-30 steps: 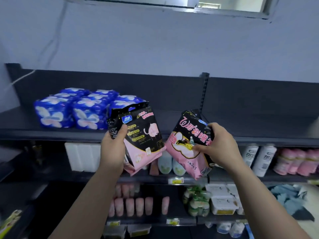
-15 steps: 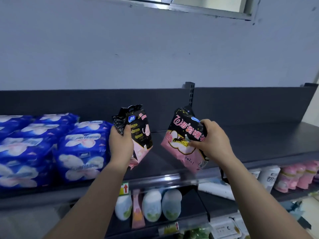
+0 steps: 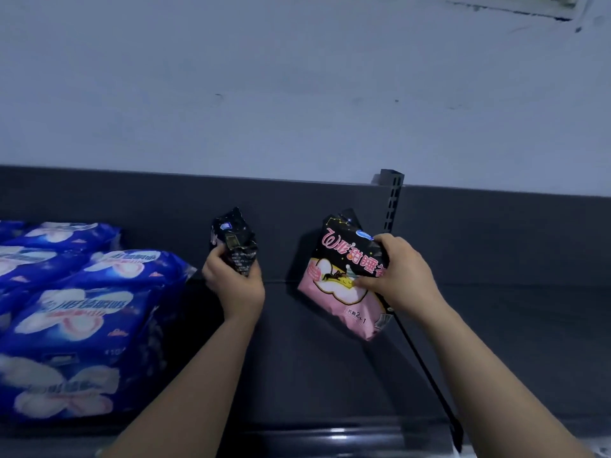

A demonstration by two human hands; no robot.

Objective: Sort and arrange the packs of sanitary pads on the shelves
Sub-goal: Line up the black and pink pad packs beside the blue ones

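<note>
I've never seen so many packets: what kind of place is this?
Probably a shop: a dark metal shelf with a slotted upright, and many matching blue pad packs stacked on it.

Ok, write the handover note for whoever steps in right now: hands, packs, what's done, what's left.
Left hand grips a dark pack, held upright near the back of the shelf.
Right hand grips a pink-and-black pack, tilted, to the right of the dark one.
Blue packs are stacked at the shelf's left end.
Done: blue packs grouped.
Left: set both held packs down right of the blue ones. Whether either touches the shelf yet is unclear.
</note>
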